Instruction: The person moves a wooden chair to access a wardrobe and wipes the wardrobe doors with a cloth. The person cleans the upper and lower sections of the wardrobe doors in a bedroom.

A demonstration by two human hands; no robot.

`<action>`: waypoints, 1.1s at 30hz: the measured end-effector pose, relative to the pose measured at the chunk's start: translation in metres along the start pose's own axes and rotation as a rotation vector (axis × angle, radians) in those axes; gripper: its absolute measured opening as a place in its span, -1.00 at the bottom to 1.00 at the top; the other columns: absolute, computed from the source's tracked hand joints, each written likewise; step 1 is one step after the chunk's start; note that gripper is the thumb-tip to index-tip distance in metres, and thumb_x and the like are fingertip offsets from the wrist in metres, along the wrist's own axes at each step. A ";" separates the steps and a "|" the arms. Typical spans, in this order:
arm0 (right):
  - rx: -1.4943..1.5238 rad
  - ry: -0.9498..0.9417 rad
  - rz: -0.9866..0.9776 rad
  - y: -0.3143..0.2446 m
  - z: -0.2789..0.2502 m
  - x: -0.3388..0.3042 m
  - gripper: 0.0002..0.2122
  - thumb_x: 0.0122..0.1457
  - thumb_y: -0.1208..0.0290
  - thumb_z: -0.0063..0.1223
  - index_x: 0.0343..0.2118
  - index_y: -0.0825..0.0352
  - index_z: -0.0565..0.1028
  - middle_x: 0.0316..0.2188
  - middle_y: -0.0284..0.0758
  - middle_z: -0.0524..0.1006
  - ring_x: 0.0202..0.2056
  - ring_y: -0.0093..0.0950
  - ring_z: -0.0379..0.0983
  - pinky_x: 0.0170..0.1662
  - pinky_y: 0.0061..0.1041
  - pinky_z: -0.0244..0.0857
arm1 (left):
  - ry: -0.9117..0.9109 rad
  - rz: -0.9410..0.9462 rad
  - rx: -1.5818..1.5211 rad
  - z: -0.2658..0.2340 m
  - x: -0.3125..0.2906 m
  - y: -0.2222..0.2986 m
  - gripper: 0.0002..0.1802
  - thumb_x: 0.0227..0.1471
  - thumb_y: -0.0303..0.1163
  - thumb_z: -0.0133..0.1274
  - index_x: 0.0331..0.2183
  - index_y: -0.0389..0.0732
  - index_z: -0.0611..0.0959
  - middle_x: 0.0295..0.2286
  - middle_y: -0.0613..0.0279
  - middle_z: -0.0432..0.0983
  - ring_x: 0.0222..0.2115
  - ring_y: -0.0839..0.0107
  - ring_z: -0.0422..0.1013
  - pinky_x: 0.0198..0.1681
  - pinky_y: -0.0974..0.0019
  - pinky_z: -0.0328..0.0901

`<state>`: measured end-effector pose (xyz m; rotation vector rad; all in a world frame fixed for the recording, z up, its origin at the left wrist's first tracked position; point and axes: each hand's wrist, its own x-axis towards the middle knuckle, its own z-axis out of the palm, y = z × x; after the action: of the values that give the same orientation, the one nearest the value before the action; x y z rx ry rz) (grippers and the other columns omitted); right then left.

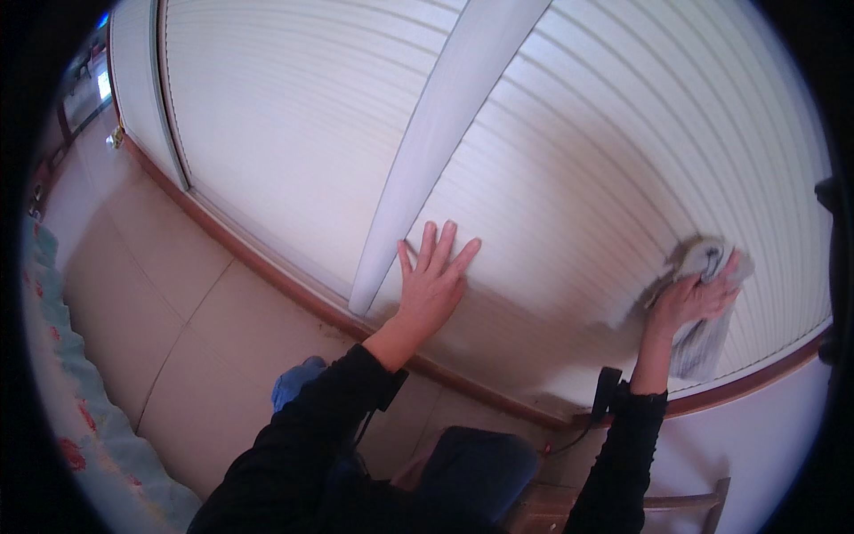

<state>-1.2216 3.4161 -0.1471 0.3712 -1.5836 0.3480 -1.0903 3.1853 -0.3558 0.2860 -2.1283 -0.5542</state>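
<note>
Left hand [433, 289], frame centre, rests spread on one door [578, 133]; right hand [687, 303], right side, clasps one cloth [701, 354].

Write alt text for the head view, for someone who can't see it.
A person's right hand holds a grey cloth against a white ribbed panel, while the left hand is spread on the same panel beside a pale frame strip. Floor tiles and a flower-patterned fabric show at left.
</note>
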 end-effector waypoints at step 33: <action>0.159 -0.844 -0.491 -0.077 -0.039 -0.199 -0.60 -0.06 0.52 -0.03 -0.08 0.13 0.39 0.02 -0.15 0.26 0.12 0.07 -0.05 0.09 0.18 -0.36 | 0.325 -0.322 -0.424 -0.013 0.007 -0.018 -0.62 -0.28 -0.75 -0.13 -0.29 -0.31 0.43 -0.28 0.03 0.24 -0.23 0.14 0.24 -0.13 0.30 0.18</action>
<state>-1.1455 3.3690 -0.3447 1.1106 -2.1989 -0.0939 -1.0837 3.1626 -0.3529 0.4464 -1.6128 -1.0516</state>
